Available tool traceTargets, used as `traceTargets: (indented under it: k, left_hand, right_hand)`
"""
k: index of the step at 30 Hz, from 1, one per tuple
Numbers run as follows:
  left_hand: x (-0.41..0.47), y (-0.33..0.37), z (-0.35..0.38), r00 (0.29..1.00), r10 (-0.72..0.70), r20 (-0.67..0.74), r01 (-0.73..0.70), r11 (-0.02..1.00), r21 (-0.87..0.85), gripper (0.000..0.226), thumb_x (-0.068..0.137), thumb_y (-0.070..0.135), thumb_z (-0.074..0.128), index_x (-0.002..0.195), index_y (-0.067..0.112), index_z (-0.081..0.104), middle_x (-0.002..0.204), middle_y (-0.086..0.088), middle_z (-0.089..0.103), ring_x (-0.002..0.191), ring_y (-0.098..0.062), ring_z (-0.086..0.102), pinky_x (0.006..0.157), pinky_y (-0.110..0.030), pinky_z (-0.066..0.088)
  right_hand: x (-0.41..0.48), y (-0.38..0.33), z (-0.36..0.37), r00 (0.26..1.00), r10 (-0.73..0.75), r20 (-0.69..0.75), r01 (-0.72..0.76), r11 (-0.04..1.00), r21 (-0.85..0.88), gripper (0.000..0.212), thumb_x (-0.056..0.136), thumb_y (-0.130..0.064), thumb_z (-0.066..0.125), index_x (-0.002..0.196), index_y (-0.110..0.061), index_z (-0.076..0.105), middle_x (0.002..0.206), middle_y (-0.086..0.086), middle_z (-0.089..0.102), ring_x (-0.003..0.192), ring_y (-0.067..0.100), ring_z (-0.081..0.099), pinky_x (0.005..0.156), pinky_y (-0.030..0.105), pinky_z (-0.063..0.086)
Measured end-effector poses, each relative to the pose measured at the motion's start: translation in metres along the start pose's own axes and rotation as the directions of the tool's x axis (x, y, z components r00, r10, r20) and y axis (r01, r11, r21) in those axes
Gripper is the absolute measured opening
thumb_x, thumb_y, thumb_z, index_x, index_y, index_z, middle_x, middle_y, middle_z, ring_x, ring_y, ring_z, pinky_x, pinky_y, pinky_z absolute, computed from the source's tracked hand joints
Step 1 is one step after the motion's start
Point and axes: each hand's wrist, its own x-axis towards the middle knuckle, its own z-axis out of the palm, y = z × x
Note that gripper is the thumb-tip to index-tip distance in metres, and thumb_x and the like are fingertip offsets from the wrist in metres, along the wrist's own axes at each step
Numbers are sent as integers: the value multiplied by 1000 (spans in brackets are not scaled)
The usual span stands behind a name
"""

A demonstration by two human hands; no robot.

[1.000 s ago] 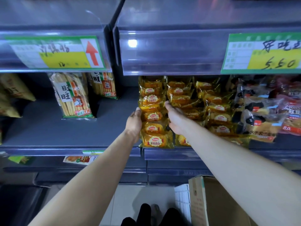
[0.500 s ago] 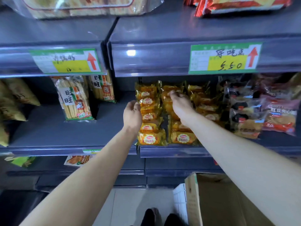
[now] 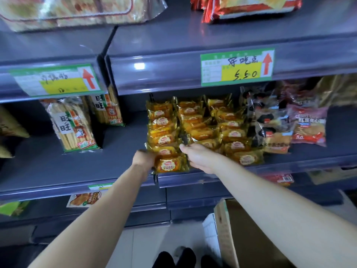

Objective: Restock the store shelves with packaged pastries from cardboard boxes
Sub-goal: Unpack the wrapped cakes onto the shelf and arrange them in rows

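Observation:
Yellow pastry packets (image 3: 229, 134) stand in three rows on the grey middle shelf (image 3: 270, 168). The front packet of the left row (image 3: 171, 163) sits at the shelf lip, squeezed between my hands. My left hand (image 3: 144, 159) presses its left side, with the fingers hidden behind the packets. My right hand (image 3: 201, 157) grips its right edge, thumb up against the packet behind it. An open cardboard box (image 3: 241, 238) stands on the floor at the lower right, under my right forearm; its contents are not visible.
Striped rice-cracker bags (image 3: 74, 124) stand left of the pastries, with bare shelf between. Dark and red pastry packs (image 3: 274, 128) fill the right. A 5.50 price tag (image 3: 236, 67) hangs on the shelf above. My shoes (image 3: 173, 260) show on the tiled floor.
Both hands have drawn back from deeper in the rows to the front packet of the left row. The right hand left the middle row. The view has tilted upward.

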Motion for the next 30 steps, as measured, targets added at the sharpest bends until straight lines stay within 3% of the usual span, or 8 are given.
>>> traceTargets:
  k: [5,10,14,17,20,22,27,30]
  left_hand:
    - [2,-10,-2,998,22,53,-13,986,-168,24,95,5,44,114,1,58,103,-12,64,91,-24,62,85,-36,53]
    - [0,0,-8,995,66,-77,-72,993,-90,22,93,3,46,112,0,56,111,-14,63,92,-26,58,79,-33,48]
    - [-19,30,1,940,260,-222,-285,954,-89,34,94,5,44,127,4,49,120,-10,58,101,-29,60,80,-25,48]
    - [-50,57,32,913,394,-104,-404,909,-100,36,96,5,42,131,9,46,112,1,53,86,-14,56,63,-4,42]
    - [-84,73,82,894,434,114,-426,900,-90,35,96,3,44,131,5,48,124,-10,58,110,-25,58,85,-25,45]
    - [-106,76,116,884,411,223,-409,911,-57,33,95,4,45,128,1,51,126,-17,58,116,-31,56,84,-29,45]
    - [-136,72,178,916,324,236,-331,943,-9,35,96,9,44,131,10,45,120,-5,56,101,-20,53,76,-16,36]
    - [-131,76,197,955,281,91,-283,959,12,42,88,9,52,130,6,45,126,-11,55,103,-25,56,85,-30,48]
  right_hand:
    - [8,-5,11,1000,9,-2,-9,1000,9,57,99,-38,39,147,-9,24,154,10,26,139,28,31,114,44,29]
    - [10,-10,1,997,-14,-75,19,998,60,52,98,-38,43,141,-11,34,142,10,44,128,27,47,108,40,39]
    - [-1,-14,-30,963,-96,-252,129,984,120,40,97,-35,46,131,-13,48,130,8,56,115,23,57,100,36,47]
    - [-20,-5,-68,865,-119,-487,158,987,41,42,97,-38,45,134,-19,49,134,0,52,110,18,54,93,29,44]
    - [-42,15,-117,749,-84,-657,138,990,32,40,100,-33,41,136,-17,48,127,1,51,95,17,49,79,23,38]
    - [-53,35,-144,726,-34,-687,111,991,68,36,100,-30,41,130,-14,52,116,0,53,95,20,49,81,25,37]
    - [-66,78,-178,834,19,-551,22,997,68,30,98,-30,45,115,-12,60,125,14,58,105,27,55,83,29,41]
    - [-60,90,-184,912,0,-410,12,1000,27,35,97,-32,48,124,-11,58,129,9,57,110,23,52,89,26,38]
